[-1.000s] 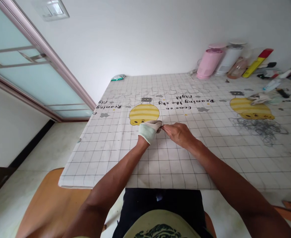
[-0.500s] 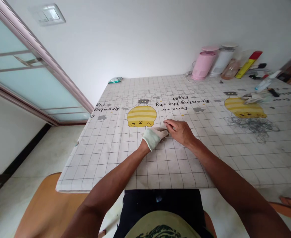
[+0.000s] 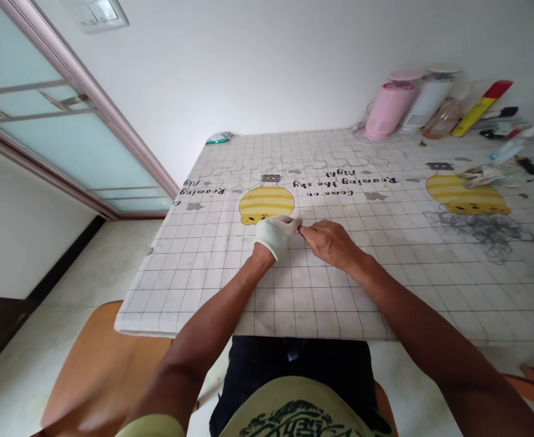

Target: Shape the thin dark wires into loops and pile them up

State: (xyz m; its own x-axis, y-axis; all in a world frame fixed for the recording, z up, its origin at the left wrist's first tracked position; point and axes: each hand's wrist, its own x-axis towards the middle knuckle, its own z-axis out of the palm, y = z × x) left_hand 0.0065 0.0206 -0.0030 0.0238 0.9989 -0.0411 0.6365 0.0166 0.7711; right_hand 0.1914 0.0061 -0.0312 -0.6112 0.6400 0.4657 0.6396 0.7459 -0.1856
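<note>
White cloth printed with thin black grid lines covers one bench [image 3: 194,297], and two hands meet over it near the middle of the view. One pale knitted glove with a light green cuff [image 3: 269,238] covers the left hand [image 3: 279,235]; the right hand [image 3: 328,241] is bare. Each grip is clenched, thumb and fingers pressed together, and the two sets of fingertips touch or nearly touch; whatever lies between them is too fine to make out.

One loose tangle of thin grey wire [image 3: 488,229] lies to the right, well apart from the hands, its strands too many to count. Thin bent grey wires [image 3: 339,159] stretch in one row across the far part of the bench, overlapping too closely to number. Two yellow striped balloon-bear prints mark the cloth: the left hand covers the edge of one, and the tangle reaches the other, where one crumpled whitish glove [image 3: 485,176] lies.

Two upright cylinders, one pink plastic [image 3: 390,109] and one white plastic [image 3: 427,102], stand side by side by the wall. Beside them are one translucent pinkish bottle [image 3: 443,119] and one long yellow box with a red end [image 3: 482,110]. One green-and-white packet [image 3: 220,138] rests at the far left corner.
</note>
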